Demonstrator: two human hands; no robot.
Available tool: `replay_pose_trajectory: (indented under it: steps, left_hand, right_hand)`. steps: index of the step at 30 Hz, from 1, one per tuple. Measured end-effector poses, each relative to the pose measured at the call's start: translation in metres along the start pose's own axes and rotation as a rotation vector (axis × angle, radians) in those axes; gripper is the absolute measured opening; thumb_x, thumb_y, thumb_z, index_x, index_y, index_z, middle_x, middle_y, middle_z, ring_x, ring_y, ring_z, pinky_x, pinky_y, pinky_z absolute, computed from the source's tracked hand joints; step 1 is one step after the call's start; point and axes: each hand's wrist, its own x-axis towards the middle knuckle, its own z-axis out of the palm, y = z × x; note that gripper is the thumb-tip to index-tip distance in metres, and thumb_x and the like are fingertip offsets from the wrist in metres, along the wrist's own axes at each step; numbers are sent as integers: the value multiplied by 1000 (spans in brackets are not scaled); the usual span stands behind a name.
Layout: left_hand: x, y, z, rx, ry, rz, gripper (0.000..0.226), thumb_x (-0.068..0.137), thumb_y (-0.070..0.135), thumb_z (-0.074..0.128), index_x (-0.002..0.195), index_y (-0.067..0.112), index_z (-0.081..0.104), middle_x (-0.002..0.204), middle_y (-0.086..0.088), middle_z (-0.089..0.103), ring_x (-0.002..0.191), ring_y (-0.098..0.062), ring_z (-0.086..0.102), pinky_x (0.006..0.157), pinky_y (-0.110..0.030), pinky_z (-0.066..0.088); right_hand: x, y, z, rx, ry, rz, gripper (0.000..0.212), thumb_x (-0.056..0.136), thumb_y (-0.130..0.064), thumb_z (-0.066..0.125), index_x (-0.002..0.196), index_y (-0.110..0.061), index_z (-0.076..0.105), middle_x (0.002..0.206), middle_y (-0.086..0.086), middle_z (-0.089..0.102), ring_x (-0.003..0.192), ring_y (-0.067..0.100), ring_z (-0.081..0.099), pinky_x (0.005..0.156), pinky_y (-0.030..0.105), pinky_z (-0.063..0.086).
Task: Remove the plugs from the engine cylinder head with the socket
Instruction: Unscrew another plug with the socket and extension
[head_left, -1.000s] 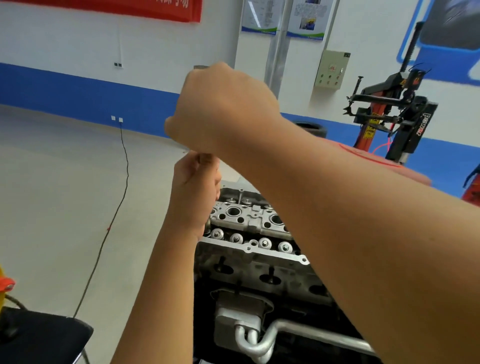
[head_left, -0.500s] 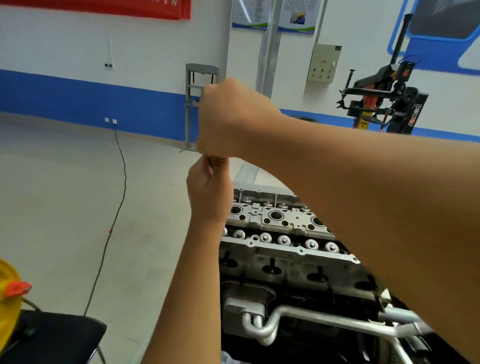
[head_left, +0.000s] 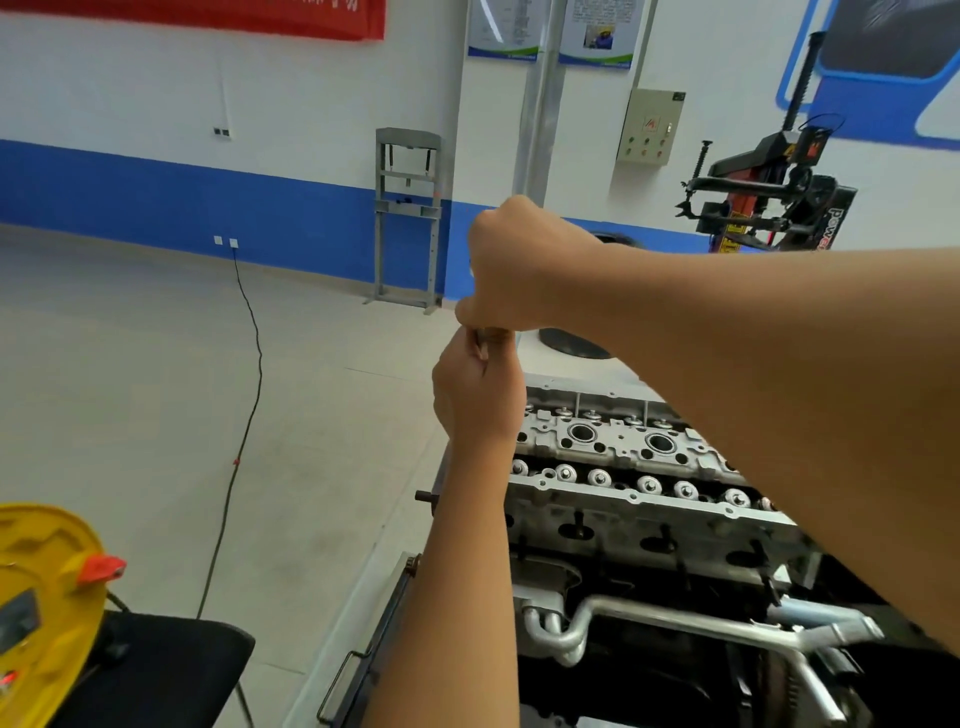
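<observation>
While the socket tool (head_left: 487, 339) is gripped between them, the right hand (head_left: 511, 265) is fisted above the left hand (head_left: 475, 397), both raised over the cylinder head (head_left: 623, 457) below.

hands (head_left: 488, 353) stacked above cyl head (head_left: 623, 452) left end, chair (head_left: 156, 665) far left

hands: 2, above cylinder head (head_left: 623, 452) | spark plug wells in cylinder head: 2 visible | wall posters behind it: 2 | black chair left of it: 1 | floor cable: 1
</observation>
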Motion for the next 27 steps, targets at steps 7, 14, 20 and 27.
replay_pose_trajectory:
  steps: [7, 14, 20, 27]
  left_hand:
    - [-3, 0, 5, 57, 63, -13, 38, 97, 44, 46, 64, 28, 40, 53, 9, 44, 54, -4, 46, 54, -25, 28]
    - [-4, -4, -4, -17, -17, 77, 42, 102, 51, 45, 67, 29, 39, 53, 15, 44, 52, -6, 40, 51, -16, 30]
    - [-5, -11, -8, -54, -105, 126, 38, 110, 44, 36, 73, 39, 45, 56, 13, 44, 50, -7, 37, 52, -31, 33]
    - [-1, -11, -11, -137, -184, 104, 38, 111, 33, 35, 79, 24, 53, 62, 6, 40, 57, -11, 31, 54, -24, 29]
  right_hand:
    - [4, 10, 10, 76, 43, -49, 44, 91, -48, 65, 68, -16, 46, 59, -2, 40, 50, 13, 31, 46, 25, 24]
    - [7, 21, 18, 213, 171, -222, 40, 96, -51, 60, 84, -14, 55, 56, -4, 41, 49, 12, 35, 51, 28, 34]
    - [4, 29, 33, 224, 333, -255, 55, 92, -64, 49, 93, -11, 62, 59, 0, 43, 56, 26, 43, 55, 38, 45]
    - [-7, 25, 50, 347, 576, -104, 65, 93, -73, 39, 80, -12, 59, 61, -3, 48, 52, 26, 46, 52, 31, 28]
